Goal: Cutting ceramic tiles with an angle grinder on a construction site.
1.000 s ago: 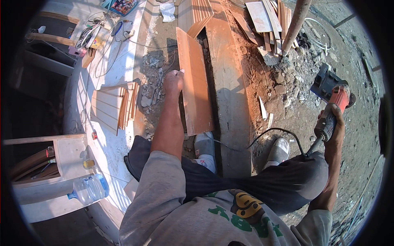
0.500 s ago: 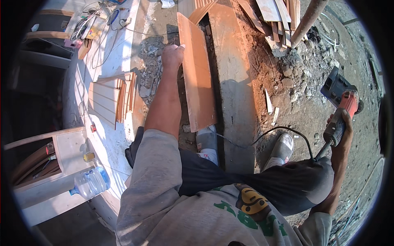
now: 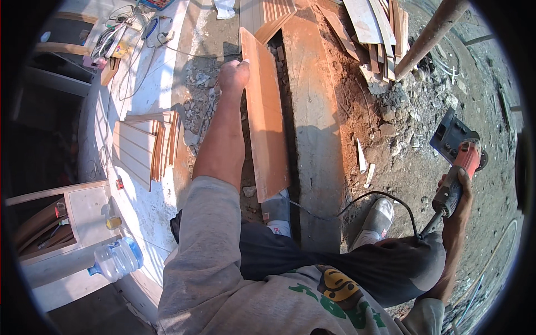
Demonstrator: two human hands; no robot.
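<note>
Left hand grips long orange-brown rectangular tile; right hand holds red-and-black corded power tool

Left hand (image 3: 233, 76): arm stretched forward, fingers closed on the left long edge of the tile (image 3: 267, 117), near its far end; thumb at the edge, other fingertips hidden. Right hand (image 3: 462, 187): wrapped around the dark rear body of the power tool (image 3: 468, 156), out to the right, well apart from the tile. Tool has a flat black plate (image 3: 449, 135) at its head; black cord (image 3: 391, 194) loops over to the left.

Tile: ahead of the person, lengthwise and slightly slanted, just left of a long grey concrete beam (image 3: 318, 151). Face dusty, sunlit in part, with a paler strip down the left side; no break visible. Near end overlaps the grey left shoe (image 3: 276, 209) in view; contact, cannot tell. Pale striped tile stack (image 3: 265, 17) sits beyond the far end.
</note>
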